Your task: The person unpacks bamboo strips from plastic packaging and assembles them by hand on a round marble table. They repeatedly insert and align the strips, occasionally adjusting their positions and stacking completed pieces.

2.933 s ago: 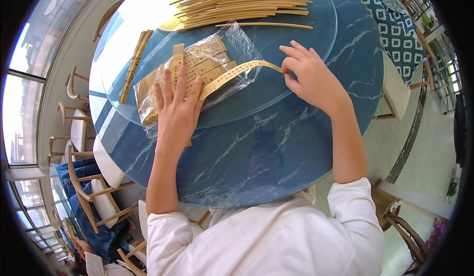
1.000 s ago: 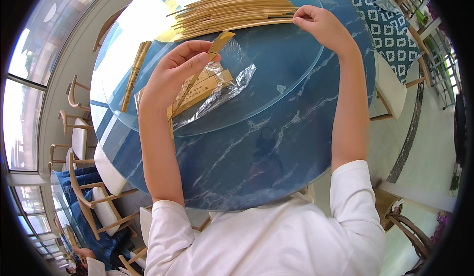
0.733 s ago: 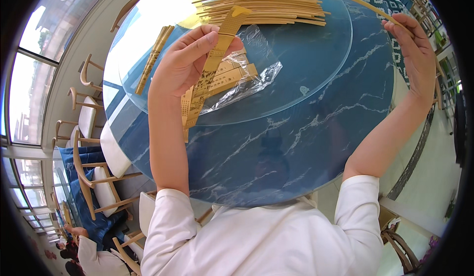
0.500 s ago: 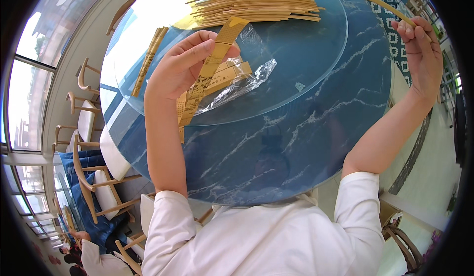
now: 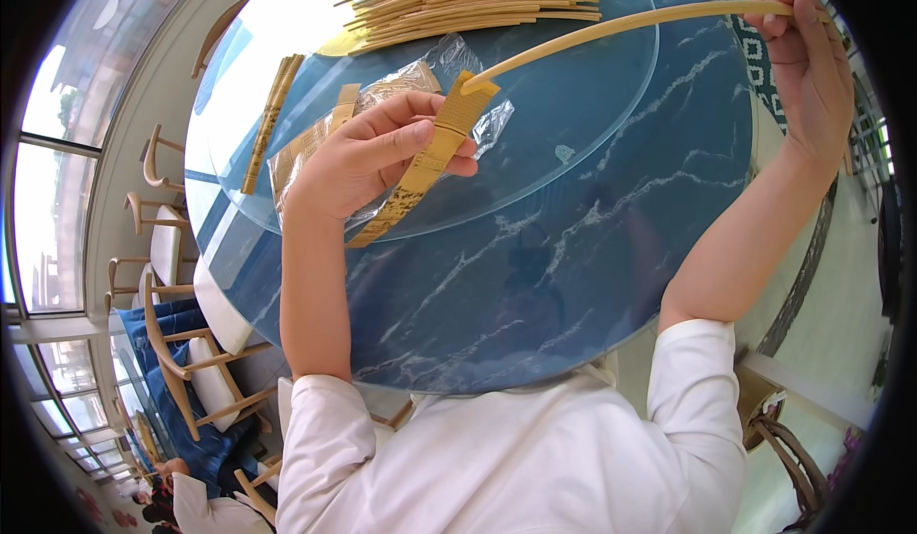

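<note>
Newly, the stick [image 5: 632, 20] seemingly against the paper strip [image 5: 427, 163].

On my feed, the left hand [image 5: 368, 157] covers part of the plastic packet [image 5: 304, 154]; the right hand [image 5: 810, 80] partly hides the stick [image 5: 621, 25]. I cannot tell whether its tip sits inside the paper sleeve [image 5: 435, 157].

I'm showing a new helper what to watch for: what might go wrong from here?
The tip of the stick is at the open end of the paper sleeve, so a poor angle might crease or tear that edge. The right hand grips the stick's far end, so small movements there could make the tip wander. The left hand pinches the sleeve near its opening; squeezing harder might flatten it.
</note>
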### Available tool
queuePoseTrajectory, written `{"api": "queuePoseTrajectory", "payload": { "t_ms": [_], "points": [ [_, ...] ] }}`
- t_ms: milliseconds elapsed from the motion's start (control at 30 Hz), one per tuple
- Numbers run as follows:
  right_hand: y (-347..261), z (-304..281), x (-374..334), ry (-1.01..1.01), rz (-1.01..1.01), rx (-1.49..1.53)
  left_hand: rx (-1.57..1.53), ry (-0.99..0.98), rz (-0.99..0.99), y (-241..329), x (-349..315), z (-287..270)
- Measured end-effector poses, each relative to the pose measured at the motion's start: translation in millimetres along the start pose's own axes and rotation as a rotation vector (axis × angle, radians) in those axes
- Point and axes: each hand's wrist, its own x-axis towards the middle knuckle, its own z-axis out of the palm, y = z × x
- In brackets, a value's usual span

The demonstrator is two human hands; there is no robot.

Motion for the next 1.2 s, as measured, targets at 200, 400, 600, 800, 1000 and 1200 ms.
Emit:
{"api": "queuePoseTrajectory", "payload": {
  "t_ms": [200, 400, 600, 800, 1000, 1200],
  "points": [
    [5.7, -3.2, 3.6, -0.036, -0.018, -0.021, -0.095, -0.060, -0.067, -14.9, 3.4, -3.9],
    [0.7, -5.9, 2.1, -0.048, -0.019, -0.056, -0.084, -0.100, -0.009, -16.7, 2.1, -5.1],
    [2.3, -1.8, -0.7, 0.053, -0.008, -0.092, -0.144, -0.061, -0.029, -17.2, 0.3, -0.5],
    [-6.7, -15.8, -1.2, -0.018, -0.015, -0.041, 0.036, 0.004, -0.037, -10.6, -0.1, 6.2],
    [-3.2, -9.4, -2.2, -0.059, -0.014, -0.027, 0.076, -0.032, 0.003, -14.7, 0.6, 4.7],
    [-1.9, -1.6, -2.5, -0.094, -0.025, -0.048, -0.042, -0.070, 0.013, -14.7, 0.7, 2.7]
  ]
}}
